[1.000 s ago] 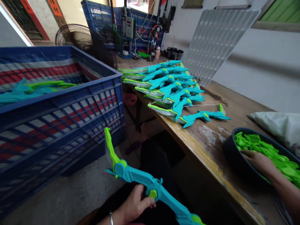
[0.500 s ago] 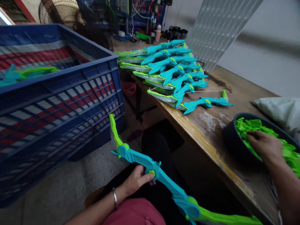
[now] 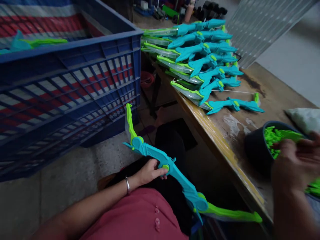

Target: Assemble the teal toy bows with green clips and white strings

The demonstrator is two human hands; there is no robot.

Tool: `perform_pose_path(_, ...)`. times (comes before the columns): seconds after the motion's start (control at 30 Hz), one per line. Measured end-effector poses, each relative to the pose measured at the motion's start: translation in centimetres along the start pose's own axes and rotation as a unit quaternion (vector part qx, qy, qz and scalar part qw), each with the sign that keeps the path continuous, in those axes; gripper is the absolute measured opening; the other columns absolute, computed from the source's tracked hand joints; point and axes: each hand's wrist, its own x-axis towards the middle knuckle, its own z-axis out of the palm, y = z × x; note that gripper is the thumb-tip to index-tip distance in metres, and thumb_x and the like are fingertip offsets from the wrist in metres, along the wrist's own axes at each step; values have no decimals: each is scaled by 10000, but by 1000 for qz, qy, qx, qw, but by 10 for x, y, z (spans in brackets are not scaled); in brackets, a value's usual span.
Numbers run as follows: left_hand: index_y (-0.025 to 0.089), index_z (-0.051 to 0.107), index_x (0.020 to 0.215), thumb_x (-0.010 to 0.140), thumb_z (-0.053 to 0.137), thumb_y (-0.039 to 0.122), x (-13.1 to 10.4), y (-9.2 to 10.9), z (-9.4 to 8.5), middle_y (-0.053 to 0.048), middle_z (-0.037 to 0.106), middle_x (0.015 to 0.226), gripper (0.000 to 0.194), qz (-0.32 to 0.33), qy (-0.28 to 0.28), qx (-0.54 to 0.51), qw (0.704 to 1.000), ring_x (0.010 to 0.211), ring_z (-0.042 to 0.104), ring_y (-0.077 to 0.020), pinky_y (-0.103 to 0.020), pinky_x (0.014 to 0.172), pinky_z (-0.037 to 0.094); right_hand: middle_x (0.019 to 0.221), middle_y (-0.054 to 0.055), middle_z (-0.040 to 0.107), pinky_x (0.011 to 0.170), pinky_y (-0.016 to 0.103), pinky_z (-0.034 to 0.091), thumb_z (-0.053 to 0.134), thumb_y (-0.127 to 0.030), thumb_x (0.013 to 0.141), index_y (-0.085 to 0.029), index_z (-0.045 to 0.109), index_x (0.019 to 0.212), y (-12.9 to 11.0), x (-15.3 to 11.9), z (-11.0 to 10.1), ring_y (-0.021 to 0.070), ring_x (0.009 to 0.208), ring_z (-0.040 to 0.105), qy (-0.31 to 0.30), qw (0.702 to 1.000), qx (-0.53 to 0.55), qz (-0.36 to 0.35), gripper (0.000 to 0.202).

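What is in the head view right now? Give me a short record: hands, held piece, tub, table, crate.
Left hand: wrapped around the middle of a turquoise and green toy bow, thumb by its green knob
Right hand: blurred, at the dark tub; flat green piece at its fingers, grip unclear
Tub contents: small green parts
Table: row of similar toy bows, overlapping
Blue crate: striped lining, turquoise and green parts inside

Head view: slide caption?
Left-hand grip around the middle of a teal-and-green bow; blurred right-hand grip at a dark tub of green parts.
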Motion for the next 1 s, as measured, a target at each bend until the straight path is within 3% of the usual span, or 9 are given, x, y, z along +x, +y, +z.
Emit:
perform_pose_path(0.1, 106, 595, 974, 829, 744, 481, -4, 0, 3, -38, 642, 754, 429, -9, 11, 1, 1000, 606, 662, -158, -240, 545, 526, 902, 88, 688, 647, 330, 537, 832, -296, 835, -144, 692, 1288, -81, -75, -8, 197, 690, 688, -173, 963, 182, 96, 498)
perform_pose_path(0.17, 93, 575, 1153, 843, 735, 467, -9, 2, 4, -15, 630, 724, 511, -16, 13, -15, 1000, 546, 644, -149, -230, 499, 517, 892, 77, 708, 708, 315, 582, 802, -333, 881, -175, 725, 1205, -125, -125, -13, 192, 727, 696, -304, 903, 253, 167, 368)
perform_pose_path(0.27, 166, 355, 1508, 856, 740, 401, -17, 8, 2, -19, 658, 848, 793, -23, -3, -65, 998, 522, 642, -133, -229, 481, 532, 888, 47, 711, 691, 275, 603, 805, -361, 889, -209, 719, 1115, -159, -181, -15, 186, 731, 704, -397, 787, 375, 288, 286)
perform_pose_path(0.4, 292, 140, 1623, 903, 661, 351, -25, 16, -9, -105, 687, 1116, 890, -11, -81, -164, 983, 600, 713, -180, -286, 533, 586, 800, 31, 695, 647, 216, 578, 854, -363, 850, -196, 704, 1047, -165, -213, -6, 160, 683, 688, -395, 661, 467, 434, 299)
perform_pose_path(0.57, 378, 190, 1616, 961, 597, 340, -24, 22, -17, -145, 653, 1303, 771, -27, -205, -244, 947, 739, 759, -241, -351, 624, 605, 733, 56, 685, 560, 186, 531, 909, -362, 792, -165, 685, 1033, -158, -209, -5, 146, 601, 641, -364, 552, 527, 534, 383)
perform_pose_path(0.73, 263, 548, 1435, 822, 813, 449, -20, 27, -13, -122, 688, 1237, 693, 33, -184, -151, 971, 1100, 681, -280, -388, 930, 547, 725, 51, 664, 530, 171, 497, 919, -354, 786, -160, 681, 962, -162, -207, -16, 122, 558, 588, -360, 483, 557, 572, 353)
perform_pose_path(0.83, 246, 620, 1299, 665, 877, 555, -17, 38, -6, -119, 670, 1240, 751, 46, -190, -146, 970, 1090, 667, -302, -407, 911, 545, 804, 67, 677, 617, 192, 519, 908, -370, 801, -179, 678, 963, -169, -204, -24, 131, 629, 605, -350, 461, 574, 579, 340)
perform_pose_path(0.9, 237, 649, 1220, 613, 893, 566, -15, 48, 0, -123, 634, 1308, 733, 72, -160, -123, 977, 1114, 649, -294, -381, 908, 543, 856, 65, 668, 679, 207, 525, 904, -369, 805, -192, 681, 966, -174, -197, -30, 137, 694, 602, -331, 478, 581, 569, 327)
perform_pose_path(1.0, 225, 647, 1136, 588, 897, 573, -15, 66, 12, -101, 668, 1213, 696, 100, -126, -98, 982, 1046, 665, -257, -342, 862, 553, 898, 52, 623, 612, 196, 494, 873, -368, 825, -186, 690, 925, -180, -180, -43, 113, 652, 547, -308, 535, 586, 525, 277)
